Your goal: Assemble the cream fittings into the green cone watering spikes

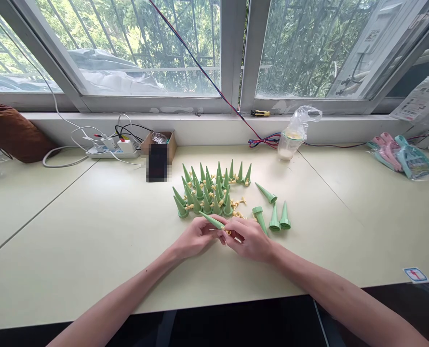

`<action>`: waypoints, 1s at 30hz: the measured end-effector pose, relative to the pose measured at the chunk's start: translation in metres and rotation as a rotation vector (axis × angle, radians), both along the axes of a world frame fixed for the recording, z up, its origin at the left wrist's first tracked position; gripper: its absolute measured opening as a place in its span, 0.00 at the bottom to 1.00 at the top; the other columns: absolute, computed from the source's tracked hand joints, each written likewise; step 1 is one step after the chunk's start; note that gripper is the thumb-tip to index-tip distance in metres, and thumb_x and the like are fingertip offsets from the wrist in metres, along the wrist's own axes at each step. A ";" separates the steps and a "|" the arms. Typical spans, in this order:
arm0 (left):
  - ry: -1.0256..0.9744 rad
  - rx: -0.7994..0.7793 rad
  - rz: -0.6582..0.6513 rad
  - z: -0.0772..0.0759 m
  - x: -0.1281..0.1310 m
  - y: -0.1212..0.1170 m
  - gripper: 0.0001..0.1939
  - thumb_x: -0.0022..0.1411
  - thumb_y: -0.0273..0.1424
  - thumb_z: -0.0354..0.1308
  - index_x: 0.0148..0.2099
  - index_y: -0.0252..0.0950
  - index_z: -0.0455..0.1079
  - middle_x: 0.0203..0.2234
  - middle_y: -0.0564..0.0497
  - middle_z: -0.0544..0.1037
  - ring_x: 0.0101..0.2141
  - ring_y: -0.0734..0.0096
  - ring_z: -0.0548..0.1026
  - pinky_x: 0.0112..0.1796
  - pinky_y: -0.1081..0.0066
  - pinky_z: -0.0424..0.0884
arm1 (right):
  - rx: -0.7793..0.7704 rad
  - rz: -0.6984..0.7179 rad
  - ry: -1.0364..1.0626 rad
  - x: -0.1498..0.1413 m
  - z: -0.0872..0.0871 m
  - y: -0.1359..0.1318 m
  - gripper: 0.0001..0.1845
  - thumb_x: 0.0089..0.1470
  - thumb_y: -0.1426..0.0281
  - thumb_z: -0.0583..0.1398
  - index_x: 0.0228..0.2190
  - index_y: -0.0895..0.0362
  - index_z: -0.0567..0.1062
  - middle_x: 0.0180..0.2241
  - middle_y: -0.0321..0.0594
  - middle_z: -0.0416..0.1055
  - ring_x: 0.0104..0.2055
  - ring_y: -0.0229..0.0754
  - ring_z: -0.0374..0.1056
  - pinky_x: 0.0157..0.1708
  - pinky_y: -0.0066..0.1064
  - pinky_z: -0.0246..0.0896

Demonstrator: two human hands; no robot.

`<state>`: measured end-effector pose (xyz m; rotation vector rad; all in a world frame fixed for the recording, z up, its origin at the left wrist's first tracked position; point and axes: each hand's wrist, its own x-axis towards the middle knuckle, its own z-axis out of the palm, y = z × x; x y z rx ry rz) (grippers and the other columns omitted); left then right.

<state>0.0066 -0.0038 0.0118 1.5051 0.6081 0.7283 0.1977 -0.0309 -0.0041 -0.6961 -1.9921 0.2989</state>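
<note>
A green plastic watering spike lies tilted between my hands, its tip pointing up and left. My left hand is closed around the spike from the left. The fingers of my right hand pinch at its wide end, where a small yellow valve sticks out; the exact contact is partly hidden. Just beyond my hands, several green spikes with yellow valves stand in close rows. Loose yellow valves lie at the right of these rows. A few green spikes without visible valves are beside my right hand, some standing, one lying.
A power strip with cables and a small cardboard box stand at the back left. Behind on the right are a plastic bag with a cup and wrapped pink and blue items. The table's front edge runs beneath my forearms.
</note>
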 end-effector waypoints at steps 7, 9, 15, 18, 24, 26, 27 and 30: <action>0.011 -0.009 -0.003 -0.001 -0.001 0.000 0.09 0.65 0.30 0.62 0.45 0.31 0.76 0.36 0.44 0.81 0.35 0.68 0.79 0.38 0.69 0.78 | -0.006 0.007 -0.008 0.000 0.002 0.000 0.07 0.60 0.77 0.56 0.31 0.57 0.73 0.23 0.34 0.69 0.20 0.31 0.57 0.21 0.24 0.54; 0.013 -0.009 -0.004 -0.001 -0.001 0.000 0.09 0.65 0.30 0.62 0.46 0.31 0.76 0.36 0.45 0.81 0.34 0.69 0.79 0.38 0.70 0.78 | -0.011 0.004 -0.016 0.001 0.002 0.000 0.07 0.61 0.76 0.56 0.31 0.57 0.73 0.23 0.34 0.69 0.20 0.31 0.57 0.21 0.24 0.54; 0.013 -0.009 -0.004 -0.001 -0.001 0.001 0.10 0.64 0.31 0.63 0.44 0.30 0.76 0.35 0.45 0.80 0.34 0.68 0.79 0.37 0.69 0.78 | -0.028 0.012 -0.016 0.001 0.003 0.000 0.08 0.61 0.76 0.56 0.30 0.57 0.72 0.24 0.35 0.69 0.20 0.31 0.56 0.21 0.24 0.54; 0.013 -0.009 -0.008 -0.001 -0.001 0.001 0.10 0.64 0.32 0.64 0.44 0.30 0.76 0.36 0.44 0.80 0.33 0.68 0.79 0.37 0.69 0.78 | -0.042 0.020 -0.017 0.001 0.003 0.000 0.09 0.60 0.76 0.56 0.29 0.57 0.73 0.24 0.35 0.70 0.20 0.31 0.55 0.21 0.24 0.53; 0.009 -0.015 -0.025 -0.002 -0.001 0.001 0.09 0.65 0.31 0.62 0.45 0.30 0.75 0.37 0.44 0.81 0.33 0.68 0.79 0.38 0.68 0.79 | -0.045 0.027 -0.020 0.000 0.001 0.000 0.09 0.61 0.76 0.56 0.29 0.57 0.73 0.24 0.36 0.71 0.20 0.31 0.55 0.21 0.24 0.54; 0.008 -0.015 -0.030 -0.003 -0.001 0.002 0.09 0.65 0.31 0.62 0.45 0.30 0.75 0.37 0.44 0.81 0.33 0.68 0.79 0.38 0.68 0.79 | -0.054 0.032 -0.023 0.000 0.000 0.000 0.09 0.61 0.76 0.56 0.29 0.57 0.73 0.25 0.36 0.71 0.20 0.31 0.55 0.21 0.24 0.55; 0.010 -0.013 -0.030 -0.003 -0.001 0.002 0.09 0.65 0.31 0.62 0.45 0.30 0.75 0.37 0.44 0.81 0.33 0.69 0.79 0.38 0.68 0.79 | -0.057 0.035 -0.024 0.001 0.000 0.000 0.09 0.61 0.76 0.56 0.30 0.57 0.73 0.25 0.36 0.71 0.20 0.31 0.55 0.21 0.24 0.55; 0.016 -0.005 -0.025 -0.003 -0.002 0.002 0.09 0.65 0.31 0.62 0.45 0.30 0.75 0.37 0.44 0.81 0.33 0.69 0.79 0.38 0.68 0.79 | -0.063 0.046 -0.023 0.001 -0.001 0.001 0.08 0.61 0.76 0.56 0.30 0.57 0.73 0.26 0.37 0.72 0.20 0.31 0.56 0.21 0.24 0.56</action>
